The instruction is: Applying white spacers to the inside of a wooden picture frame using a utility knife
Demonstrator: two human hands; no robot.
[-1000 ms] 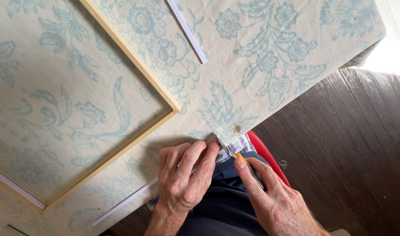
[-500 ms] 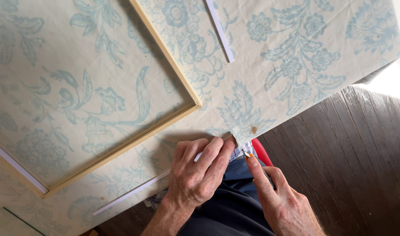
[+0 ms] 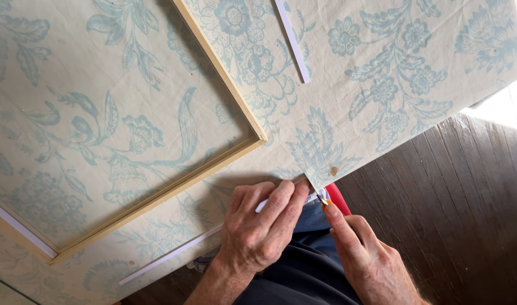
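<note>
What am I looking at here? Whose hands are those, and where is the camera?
The camera sits on a person's head and looks down, so you see that person's own two bare hands. There is only this one view. The left hand presses flat on a long thin white strip at the edge of a table covered with cream cloth printed with pale blue flowers. The right hand pinches a small orange-tipped tool right at the strip's end; I cannot tell exactly what kind it is. On the cloth lies a light wooden frame and another short white strip. Below is a dark wooden floor.
</note>
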